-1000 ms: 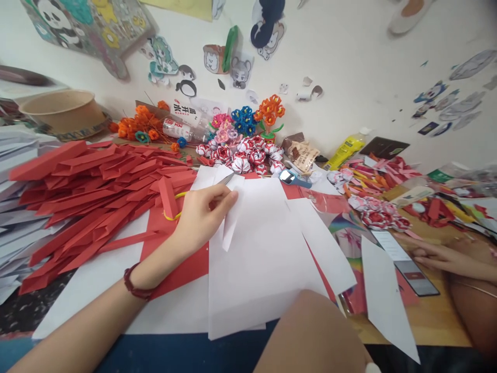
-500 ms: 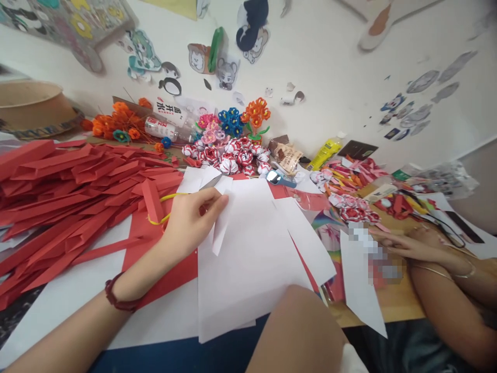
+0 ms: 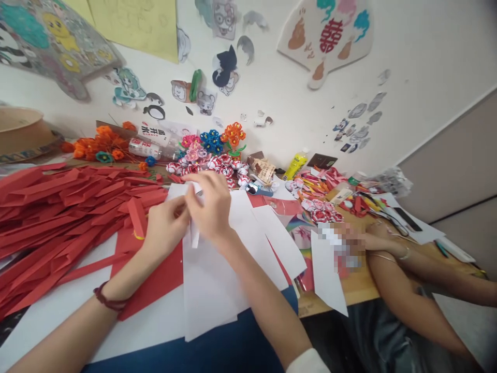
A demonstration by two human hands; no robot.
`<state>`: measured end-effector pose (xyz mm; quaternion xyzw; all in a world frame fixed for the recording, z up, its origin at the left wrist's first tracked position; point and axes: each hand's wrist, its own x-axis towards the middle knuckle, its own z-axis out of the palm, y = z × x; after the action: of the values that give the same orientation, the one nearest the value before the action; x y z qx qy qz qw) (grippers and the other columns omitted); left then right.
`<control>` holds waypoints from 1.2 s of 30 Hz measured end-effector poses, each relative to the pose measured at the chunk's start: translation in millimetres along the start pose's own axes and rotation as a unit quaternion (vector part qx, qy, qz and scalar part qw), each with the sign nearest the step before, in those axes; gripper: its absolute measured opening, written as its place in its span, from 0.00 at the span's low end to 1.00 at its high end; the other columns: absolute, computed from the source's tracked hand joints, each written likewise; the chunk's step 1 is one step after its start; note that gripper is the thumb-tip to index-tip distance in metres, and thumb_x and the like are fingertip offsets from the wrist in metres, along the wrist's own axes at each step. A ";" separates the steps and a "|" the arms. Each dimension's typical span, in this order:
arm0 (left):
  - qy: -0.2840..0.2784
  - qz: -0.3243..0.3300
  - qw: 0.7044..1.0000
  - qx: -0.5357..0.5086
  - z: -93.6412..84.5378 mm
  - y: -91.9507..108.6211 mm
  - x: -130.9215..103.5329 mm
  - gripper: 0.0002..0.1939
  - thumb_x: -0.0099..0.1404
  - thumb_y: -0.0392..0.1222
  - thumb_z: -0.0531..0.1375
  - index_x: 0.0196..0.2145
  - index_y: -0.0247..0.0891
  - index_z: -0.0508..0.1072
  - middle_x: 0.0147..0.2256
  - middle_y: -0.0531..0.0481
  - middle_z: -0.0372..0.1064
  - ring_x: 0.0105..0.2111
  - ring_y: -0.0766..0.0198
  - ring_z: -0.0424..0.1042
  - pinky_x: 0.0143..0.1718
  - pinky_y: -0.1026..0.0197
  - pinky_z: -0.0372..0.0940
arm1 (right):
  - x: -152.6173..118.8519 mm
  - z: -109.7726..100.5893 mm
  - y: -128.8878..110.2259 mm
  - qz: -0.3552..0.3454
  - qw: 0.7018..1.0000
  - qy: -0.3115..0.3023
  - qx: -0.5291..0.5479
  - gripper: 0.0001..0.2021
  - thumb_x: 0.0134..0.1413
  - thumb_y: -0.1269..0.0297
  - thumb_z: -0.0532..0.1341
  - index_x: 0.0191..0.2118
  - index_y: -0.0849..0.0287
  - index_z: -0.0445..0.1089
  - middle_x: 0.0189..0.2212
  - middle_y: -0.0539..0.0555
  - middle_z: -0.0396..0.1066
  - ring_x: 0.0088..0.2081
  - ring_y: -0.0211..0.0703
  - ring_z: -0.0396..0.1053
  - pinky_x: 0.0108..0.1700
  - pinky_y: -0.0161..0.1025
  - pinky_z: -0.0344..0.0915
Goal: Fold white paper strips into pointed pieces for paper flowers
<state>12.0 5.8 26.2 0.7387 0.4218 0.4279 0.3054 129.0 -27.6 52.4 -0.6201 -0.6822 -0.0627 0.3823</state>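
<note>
Strip of white paper (image 3: pixel 195 238) is above white sheets (image 3: pixel 215 290), pinched by the left hand (image 3: pixel 166 225), its upper part covered (I see only the lower end). Whether the right hand (image 3: pixel 213 208) grips it, I cannot tell through blur.

The left hand (image 3: pixel 166 225) and right hand (image 3: pixel 212 207) conceal the upper end of the white paper strip (image 3: pixel 194 238). Pixelation masks part of the co-worker's hand (image 3: pixel 371 242). The left edge truncates the tan basin (image 3: pixel 23 132).
</note>
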 end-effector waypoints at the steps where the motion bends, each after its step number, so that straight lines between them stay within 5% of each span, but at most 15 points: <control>1: -0.001 0.003 1.000 0.027 0.2 1.0 -0.9 0.17 0.62 0.45 0.55 0.19 0.35 0.63 0.17 0.56 0.54 0.21 0.70 0.56 0.25 0.64 0.47 | 1.2 8.3 9.1 0.040 0.996 0.038 0.068 0.12 0.63 0.66 0.51 0.47 0.55 0.69 0.44 0.54 0.69 0.48 0.40 0.65 0.52 0.39 0.61; 6: 0.000 -0.004 0.994 0.106 1.7 2.2 -3.4 0.18 0.64 0.49 0.53 0.23 0.34 0.67 0.18 0.58 0.56 0.21 0.72 0.56 0.26 0.67 0.50 | -3.1 42.4 46.1 0.181 0.909 -0.009 0.375 0.14 0.57 0.52 0.57 0.39 0.56 0.72 0.34 0.51 0.72 0.34 0.38 0.68 0.35 0.33 0.64; 10: 0.001 -0.011 0.995 0.103 2.0 1.2 -2.7 0.18 0.65 0.50 0.53 0.25 0.34 0.70 0.18 0.57 0.58 0.21 0.72 0.57 0.25 0.68 0.50 | -4.2 45.6 45.4 0.158 0.865 -0.060 0.473 0.18 0.54 0.47 0.57 0.34 0.58 0.73 0.32 0.51 0.72 0.30 0.37 0.67 0.28 0.31 0.61; 17: -0.001 -0.005 0.994 0.110 2.6 2.9 -2.7 0.18 0.65 0.50 0.53 0.25 0.34 0.71 0.18 0.58 0.57 0.21 0.72 0.56 0.25 0.68 0.50 | -3.1 41.4 46.3 0.165 0.841 -0.073 0.511 0.17 0.51 0.48 0.61 0.27 0.60 0.70 0.20 0.46 0.63 0.21 0.33 0.59 0.24 0.31 0.57; 27: -0.012 -0.008 0.995 0.094 2.0 3.5 -4.3 0.17 0.65 0.49 0.54 0.24 0.34 0.68 0.18 0.59 0.54 0.21 0.73 0.54 0.24 0.69 0.48 | -6.8 46.0 43.4 0.173 0.869 -0.009 0.463 0.17 0.52 0.50 0.59 0.26 0.59 0.70 0.22 0.47 0.65 0.25 0.34 0.61 0.28 0.32 0.58; 36: -0.002 0.013 0.992 0.126 4.2 2.4 -3.6 0.19 0.65 0.48 0.54 0.20 0.35 0.62 0.17 0.59 0.51 0.20 0.73 0.52 0.23 0.67 0.47 | -4.4 46.1 44.7 0.215 0.815 -0.056 0.535 0.17 0.47 0.48 0.64 0.25 0.60 0.70 0.19 0.46 0.62 0.22 0.33 0.58 0.24 0.32 0.56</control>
<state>15.6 1.2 24.9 0.7776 0.4624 0.3733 0.2053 148.3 4.7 0.1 -0.4509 -0.4779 0.4309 0.6186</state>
